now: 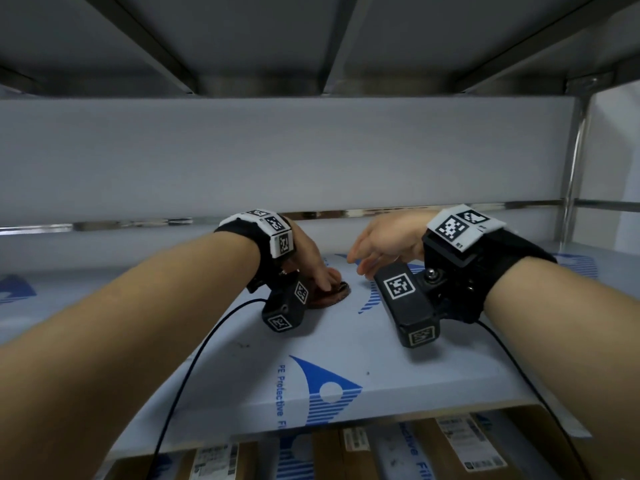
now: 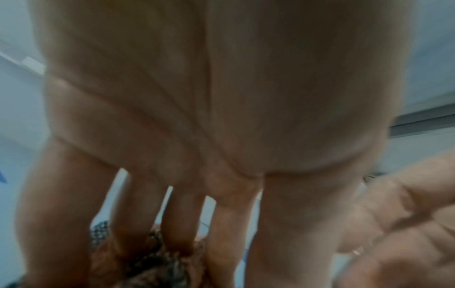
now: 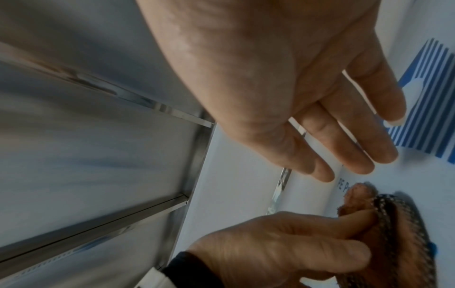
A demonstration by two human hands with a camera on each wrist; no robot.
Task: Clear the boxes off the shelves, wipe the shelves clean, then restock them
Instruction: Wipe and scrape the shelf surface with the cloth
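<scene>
Both hands are on the shelf (image 1: 346, 358) in front of me. On the left, my left hand (image 1: 308, 258) has its fingers (image 2: 182, 224) straight and pressing down flat on the brown cloth (image 1: 332, 294). The cloth is bunched up small and sits near the middle of the shelf, just past twelve o'clock from my left wrist.

Moving right, my right hand (image 1: 384, 239) is spread and loose and holds nothing. Its fingertips (image 3: 354, 159) float just above the shelf. The cloth lies at about nine o'clock from them, very near but not touching.

So my left hand is the nearer one and already has the cloth. I think this is the wiping part, and my left hand should do the rubbing. The shelf runs long from nine to three o'clock, so I would wipe that way.

Down at six o'clock, boxes (image 1: 450, 445) sit on the shelf below.
</scene>
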